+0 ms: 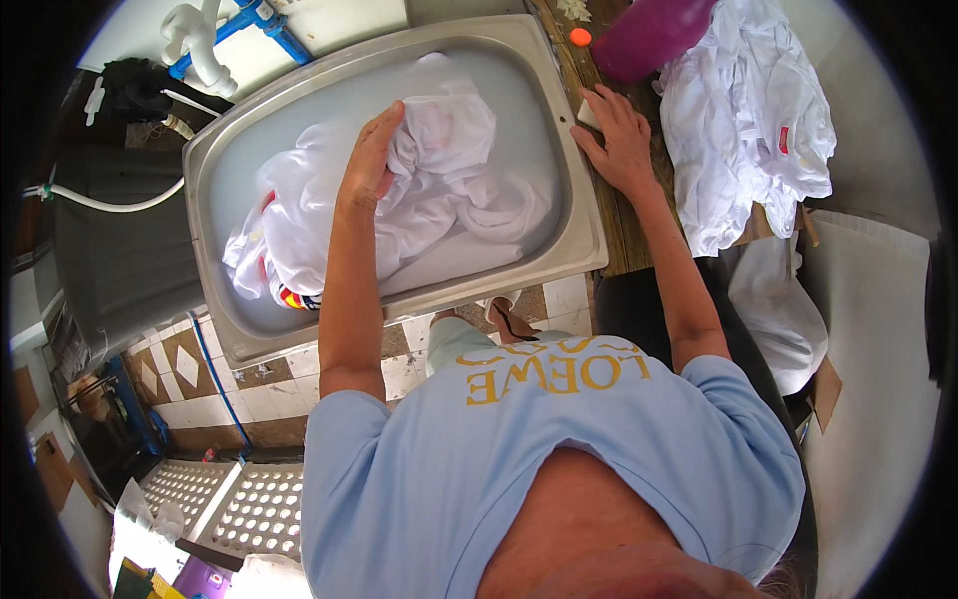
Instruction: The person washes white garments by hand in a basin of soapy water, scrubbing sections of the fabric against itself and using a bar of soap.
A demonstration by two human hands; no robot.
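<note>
In the metal sink [207, 285], a bunched white garment [439, 130] lies half sunk in cloudy water, with a few red, yellow and dark patches along its lower left part. My left hand [371, 160] rests against the raised fold of this cloth, fingers stretched out and thumb side partly hidden. To the right of the sink, my right hand [621, 142] is on the wooden counter [621, 235], thumb and fingers around a whitish bar of soap [589, 116]. Part of that bar is covered by the fingers.
A pile of white clothes [743, 120] lies at the counter's right, beside a purple bottle [654, 38] and an orange cap [580, 37]. A white tap [197, 50] on blue pipe hangs over the sink's upper left corner. A white hose [120, 204] runs at the left.
</note>
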